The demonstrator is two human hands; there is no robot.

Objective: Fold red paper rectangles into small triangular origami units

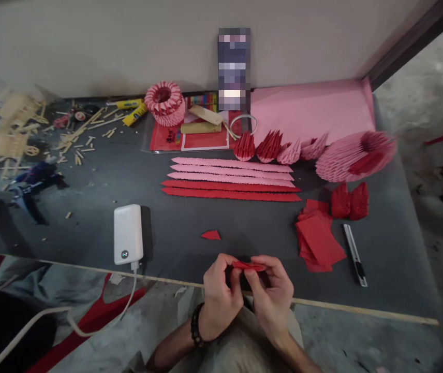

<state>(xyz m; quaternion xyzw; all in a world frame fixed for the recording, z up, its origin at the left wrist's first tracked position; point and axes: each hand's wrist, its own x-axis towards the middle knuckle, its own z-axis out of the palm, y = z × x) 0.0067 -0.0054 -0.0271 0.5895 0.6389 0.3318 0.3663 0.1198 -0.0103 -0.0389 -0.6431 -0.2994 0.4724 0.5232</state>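
Note:
Both hands meet at the table's front edge, pinching a small folded piece of red paper point(248, 266). My left hand point(221, 295), with a dark bead bracelet at the wrist, grips its left end. My right hand point(271, 292) grips its right end with fingers curled. A folded red triangle point(211, 235) lies on the dark table point(89, 228) just beyond the hands. A stack of red paper squares point(318, 243) lies to the right, beside a utility knife point(355, 255).
Long pink and red paper strips point(231, 178) lie mid-table. Behind them stand folded paper cones point(270, 146), a pink modular bowl point(355, 155), a round red-white piece point(164, 102) and pink sheets point(310, 109). A white power bank point(128, 234) with cable sits left. Wooden sticks point(77, 137) clutter the far left.

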